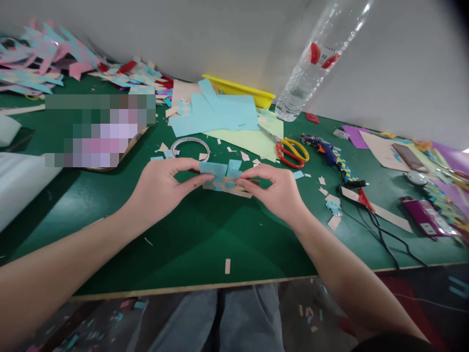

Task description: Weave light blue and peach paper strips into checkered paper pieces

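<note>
Between my two hands, above the green table, is a small woven piece of light blue and beige paper strips (219,184). My left hand (169,183) pinches its left end, thumb below and fingers behind. At the right end, my right hand (276,188) holds it between thumb and forefinger. One blue strip stands up near the middle of the piece. Just behind my left hand lies a roll of tape (190,141). Scissors with red and yellow handles (292,152) rest behind my right hand.
Blue paper sheets (227,113) and a yellow tray (240,92) lie at the back, beside a tilted plastic bottle (311,63). Paper strips are heaped back left. Black cables (379,232) and a purple pack (427,216) lie right. The green table's front edge (146,294) is near.
</note>
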### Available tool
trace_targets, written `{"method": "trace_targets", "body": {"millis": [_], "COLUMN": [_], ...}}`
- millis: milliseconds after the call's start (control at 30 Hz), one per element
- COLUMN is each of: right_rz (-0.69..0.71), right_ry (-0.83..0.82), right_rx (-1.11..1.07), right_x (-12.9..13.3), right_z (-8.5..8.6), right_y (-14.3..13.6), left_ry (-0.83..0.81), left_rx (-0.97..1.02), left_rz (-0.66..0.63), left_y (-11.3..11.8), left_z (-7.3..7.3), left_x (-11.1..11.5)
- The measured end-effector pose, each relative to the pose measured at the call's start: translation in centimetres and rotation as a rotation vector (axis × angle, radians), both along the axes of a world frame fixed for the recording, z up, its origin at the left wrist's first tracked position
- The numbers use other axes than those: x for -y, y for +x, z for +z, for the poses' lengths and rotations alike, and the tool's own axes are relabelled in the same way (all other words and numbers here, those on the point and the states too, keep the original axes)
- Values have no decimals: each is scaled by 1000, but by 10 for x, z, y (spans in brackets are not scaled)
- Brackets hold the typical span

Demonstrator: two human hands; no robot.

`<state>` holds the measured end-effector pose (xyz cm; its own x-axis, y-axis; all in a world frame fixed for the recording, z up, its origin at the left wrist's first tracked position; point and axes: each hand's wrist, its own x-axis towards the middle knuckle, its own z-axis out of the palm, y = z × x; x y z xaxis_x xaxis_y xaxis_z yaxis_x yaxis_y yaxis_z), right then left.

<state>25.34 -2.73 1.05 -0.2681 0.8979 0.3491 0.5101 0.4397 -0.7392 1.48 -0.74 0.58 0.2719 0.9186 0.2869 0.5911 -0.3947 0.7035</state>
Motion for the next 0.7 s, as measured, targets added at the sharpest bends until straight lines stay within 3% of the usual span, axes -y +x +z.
{"method": "trace_targets", "body": {"millis": [333,700], "right_rz": [-15,30], "right_ry": [16,161], "right_rx": [66,195], "right_x": [-2,-3], "right_z": [-4,-6], "right_y": [1,0], "left_ry": [79,51], "left_rx": [-2,67], "left_rz": [-96,-68], "left_y": [0,0], "left_z": [4,0], "left_x": [5,5]}}
